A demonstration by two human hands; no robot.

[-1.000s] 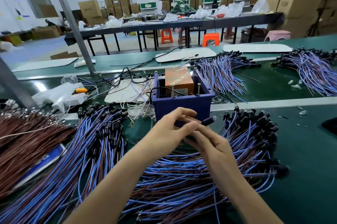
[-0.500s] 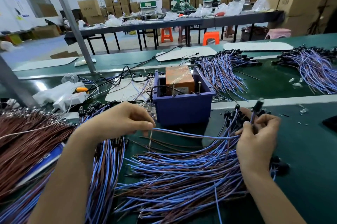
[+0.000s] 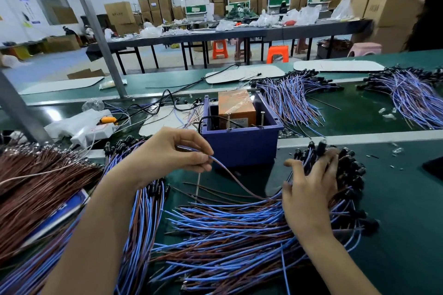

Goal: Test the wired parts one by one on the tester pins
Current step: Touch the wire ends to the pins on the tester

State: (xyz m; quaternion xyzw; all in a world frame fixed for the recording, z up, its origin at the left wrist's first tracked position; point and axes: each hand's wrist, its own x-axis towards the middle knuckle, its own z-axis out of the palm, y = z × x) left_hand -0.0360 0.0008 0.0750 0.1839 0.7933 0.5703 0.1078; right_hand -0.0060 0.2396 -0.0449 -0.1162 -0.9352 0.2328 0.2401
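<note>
The tester is a purple box (image 3: 239, 150) holding an orange unit (image 3: 236, 106), with two upright metal pins (image 3: 262, 119) at its near rim. In front of the box my left hand (image 3: 167, 155) pinches the bare ends of one wired part (image 3: 236, 183). Its wire sags rightward and runs under my right hand (image 3: 309, 189). That hand lies with fingers spread on the black heads of the pile of blue and brown wired parts (image 3: 227, 237). One black head (image 3: 321, 146) sticks up at its fingertips.
A second heap of wired parts (image 3: 143, 201) lies under my left forearm, with brown wires (image 3: 36, 186) further left. More bundles (image 3: 294, 100) sit behind the tester. White bags (image 3: 79, 126) and black cables lie left of it. A grey post (image 3: 96, 28) stands at the back left.
My hands have drawn apart from in front of the tester. The left one rose with the wire ends; the right one dropped from holding a black head up onto the pile.
</note>
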